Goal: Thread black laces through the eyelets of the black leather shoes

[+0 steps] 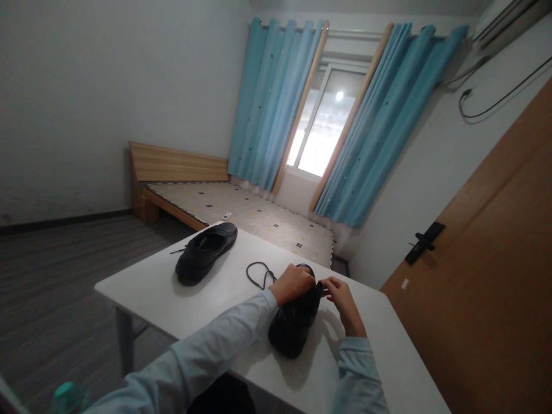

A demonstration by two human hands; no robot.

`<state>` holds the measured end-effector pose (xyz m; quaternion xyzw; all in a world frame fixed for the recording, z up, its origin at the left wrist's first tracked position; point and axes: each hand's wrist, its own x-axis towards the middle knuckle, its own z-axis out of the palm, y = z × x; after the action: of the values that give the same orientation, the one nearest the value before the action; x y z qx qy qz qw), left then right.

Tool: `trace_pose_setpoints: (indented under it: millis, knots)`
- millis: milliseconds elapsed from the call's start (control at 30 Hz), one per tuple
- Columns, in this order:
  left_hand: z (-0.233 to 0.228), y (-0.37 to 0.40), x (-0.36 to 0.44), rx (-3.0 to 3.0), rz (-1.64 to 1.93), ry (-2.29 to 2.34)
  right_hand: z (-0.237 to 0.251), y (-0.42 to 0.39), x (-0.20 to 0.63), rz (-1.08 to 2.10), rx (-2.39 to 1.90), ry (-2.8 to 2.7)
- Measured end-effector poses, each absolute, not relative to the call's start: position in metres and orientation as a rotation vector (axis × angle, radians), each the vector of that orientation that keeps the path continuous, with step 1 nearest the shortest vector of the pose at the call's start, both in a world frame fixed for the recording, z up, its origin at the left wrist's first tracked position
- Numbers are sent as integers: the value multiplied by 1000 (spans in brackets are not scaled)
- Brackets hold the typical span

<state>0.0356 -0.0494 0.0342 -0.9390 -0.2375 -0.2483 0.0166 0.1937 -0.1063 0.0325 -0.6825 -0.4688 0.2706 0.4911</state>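
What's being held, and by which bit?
The nearer black shoe, by its top near the far end, in the left hand. What the right hand pinches is too small to tell.

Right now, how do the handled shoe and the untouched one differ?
The handled shoe has the left hand and right hand at it; the untouched shoe has neither.
A lace loop lies beside the handled shoe; only a short lace end shows at the untouched shoe.
Shared: both are black and rest on the white table.
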Motion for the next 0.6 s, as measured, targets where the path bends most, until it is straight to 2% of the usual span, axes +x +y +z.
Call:
trace_pose_setpoints:
  millis: [600]
  knots:
    - [28,-47,39,-2919,-815,-797,5,-102,199,848,-1656,-1252]
